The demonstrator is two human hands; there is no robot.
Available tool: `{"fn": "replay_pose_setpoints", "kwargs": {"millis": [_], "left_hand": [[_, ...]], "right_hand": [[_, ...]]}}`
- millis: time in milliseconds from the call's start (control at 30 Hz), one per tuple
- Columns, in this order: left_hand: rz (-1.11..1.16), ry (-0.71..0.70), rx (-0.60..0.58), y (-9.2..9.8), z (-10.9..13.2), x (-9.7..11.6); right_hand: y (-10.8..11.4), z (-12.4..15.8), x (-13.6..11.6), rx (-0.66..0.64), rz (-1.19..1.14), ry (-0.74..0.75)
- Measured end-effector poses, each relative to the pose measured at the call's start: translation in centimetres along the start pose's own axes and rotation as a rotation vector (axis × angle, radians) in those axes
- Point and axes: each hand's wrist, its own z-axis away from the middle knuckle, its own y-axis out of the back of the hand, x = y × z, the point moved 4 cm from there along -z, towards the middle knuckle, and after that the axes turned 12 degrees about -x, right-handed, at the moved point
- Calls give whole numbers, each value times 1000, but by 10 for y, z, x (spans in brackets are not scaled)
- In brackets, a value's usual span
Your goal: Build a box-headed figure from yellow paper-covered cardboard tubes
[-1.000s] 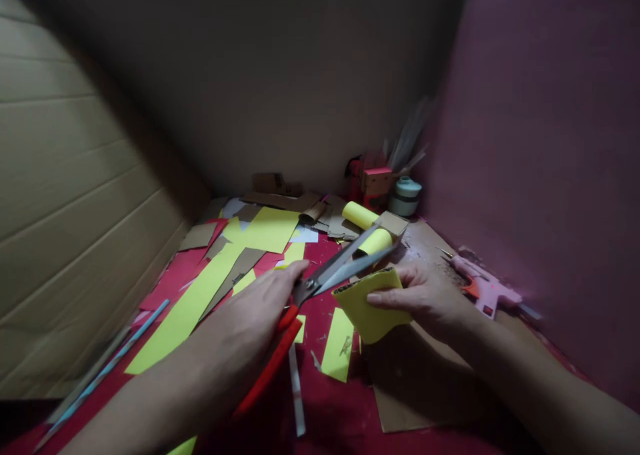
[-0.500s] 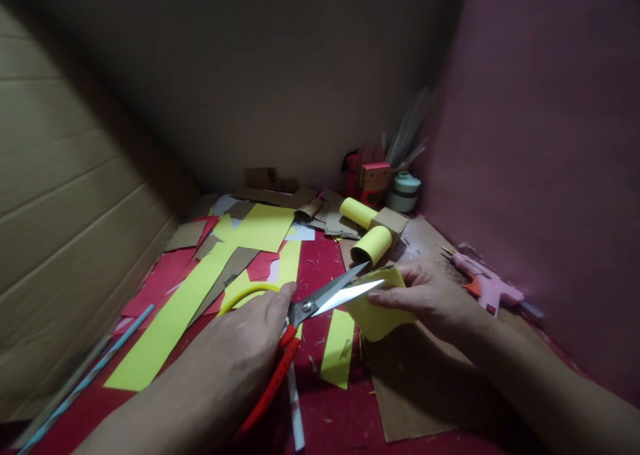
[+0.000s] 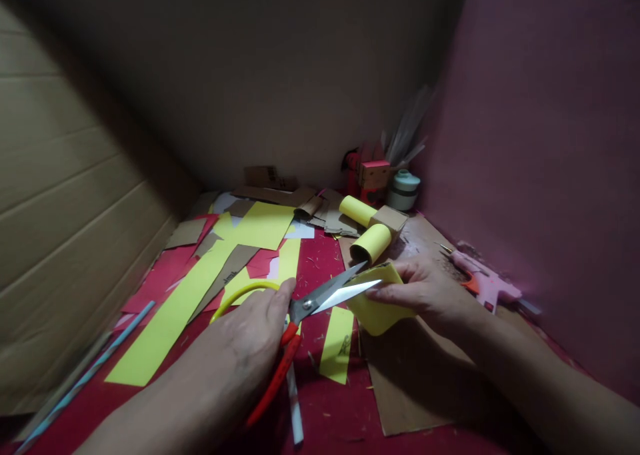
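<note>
My left hand [image 3: 255, 328] is wrapped round the scissors [image 3: 309, 305], which have one yellow and one red handle. Their blades stand apart and point right, reaching the edge of a piece of yellow paper [image 3: 380, 308]. My right hand [image 3: 425, 288] pinches that paper between thumb and fingers; a darker edge shows along its top. Just behind the blade tips lies a yellow paper tube [image 3: 371, 243]. A yellow strip [image 3: 337, 348] with a dark pen mark rests on the red surface below the blades.
A brown cardboard sheet [image 3: 420, 388] lies under my right hand. At right is a pink glue gun [image 3: 485, 278]. Paper scraps [image 3: 200, 308] cover the left side. Behind the tubes stand a small cardboard box [image 3: 389, 218] and a pale green jar [image 3: 404, 192]. Cardboard walls [image 3: 65, 175] rise around.
Both hands, the scissors and the yellow paper hold nearly the same pose. The scissors' handles have shifted slightly, and the blades remain apart at the paper's edge.
</note>
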Motion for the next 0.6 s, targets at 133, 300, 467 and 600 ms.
{"fn": "replay_pose_setpoints", "kwargs": {"millis": [133, 300, 467, 600], "left_hand": [[54, 2, -2, 2, -2, 3], [-13, -9, 27, -1, -4, 3], [-2, -8, 5, 0, -5, 5], [33, 12, -84, 8, -7, 10]], "right_hand": [[-2, -1, 0, 14, 2, -6], [-4, 0, 1, 13, -31, -11], [-3, 0, 5, -28, -91, -8], [-2, -1, 7, -91, -148, -6]]}}
